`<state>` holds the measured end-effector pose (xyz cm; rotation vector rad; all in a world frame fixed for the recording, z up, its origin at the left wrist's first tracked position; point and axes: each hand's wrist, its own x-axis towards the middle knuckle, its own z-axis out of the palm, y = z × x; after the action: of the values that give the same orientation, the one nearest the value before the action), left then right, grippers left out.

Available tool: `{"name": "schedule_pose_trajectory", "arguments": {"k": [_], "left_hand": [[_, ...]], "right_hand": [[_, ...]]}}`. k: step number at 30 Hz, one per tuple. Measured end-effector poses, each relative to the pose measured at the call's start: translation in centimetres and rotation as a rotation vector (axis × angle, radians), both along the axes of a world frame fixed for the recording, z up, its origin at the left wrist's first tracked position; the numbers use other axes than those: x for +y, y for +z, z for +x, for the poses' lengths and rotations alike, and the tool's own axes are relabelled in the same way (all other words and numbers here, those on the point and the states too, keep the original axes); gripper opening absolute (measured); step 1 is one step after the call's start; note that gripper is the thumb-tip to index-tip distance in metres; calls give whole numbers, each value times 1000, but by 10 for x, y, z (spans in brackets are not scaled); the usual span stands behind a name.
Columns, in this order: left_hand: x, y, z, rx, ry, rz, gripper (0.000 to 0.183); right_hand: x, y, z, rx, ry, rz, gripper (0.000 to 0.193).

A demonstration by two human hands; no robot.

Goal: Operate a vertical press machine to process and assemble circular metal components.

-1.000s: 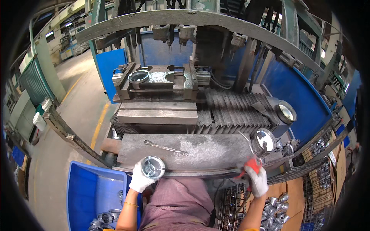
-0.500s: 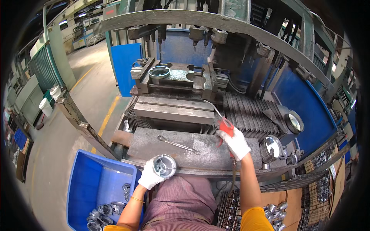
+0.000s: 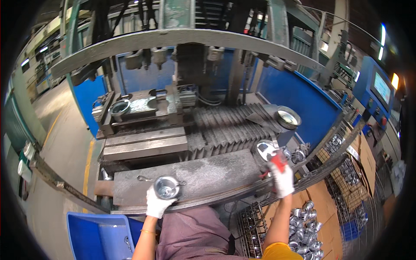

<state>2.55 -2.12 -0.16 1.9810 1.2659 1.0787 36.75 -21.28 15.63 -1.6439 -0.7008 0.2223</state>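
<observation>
My left hand (image 3: 157, 204), in a white glove, grips a round, cup-shaped metal casting (image 3: 166, 193) above the front edge of the grey bench plate (image 3: 216, 171). Behind the casting lies a wrench (image 3: 144, 178), partly covered by it. On the right, my gloved right hand (image 3: 284, 182) is closed around a red air blow gun (image 3: 278, 162), which is blurred. Its nozzle points away from me, beside an open round metal tin (image 3: 264, 150) at the plate's right end. A hose runs down from the gun.
A machine fixture (image 3: 143, 105) holding a ring-shaped part (image 3: 120, 107) stands behind the bench, under hanging drill heads (image 3: 159, 56). Ribbed bellows (image 3: 229, 128) lie to its right. A blue bin (image 3: 99, 219) is at lower left; castings (image 3: 305, 229) lie on cardboard at lower right.
The view has swung right. My right hand has carried the blow gun rightward to the round tin. The casting in my left hand now overlaps the wrench.
</observation>
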Motion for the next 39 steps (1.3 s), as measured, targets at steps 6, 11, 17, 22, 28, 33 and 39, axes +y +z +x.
{"name": "schedule_pose_trajectory", "arguments": {"k": [6, 11, 17, 22, 28, 33, 39], "left_hand": [[-3, -10, -19, -350, 69, -117, 122], [3, -19, -18, -208, 60, -70, 115], [-3, -2, -30, -38, 77, -14, 111], [-12, 10, -43, 100, 62, 38, 119], [-40, 40, -85, 329, 139, 354, 75], [-70, 39, -124, 373, 252, 283, 47], [-107, 29, -158, 494, 326, 206, 47]], "right_hand": [[-87, 28, 111, -127, -451, 297, 32], [-130, -26, 236, -338, -600, 213, 45], [-121, -51, 208, -468, -865, -246, 55], [-122, -40, 177, -459, -1241, -129, 65], [-36, 5, 77, -538, -694, 398, 37], [70, 49, -44, -303, 71, 262, 25], [203, 51, -168, -1054, 676, 187, 20]]}}
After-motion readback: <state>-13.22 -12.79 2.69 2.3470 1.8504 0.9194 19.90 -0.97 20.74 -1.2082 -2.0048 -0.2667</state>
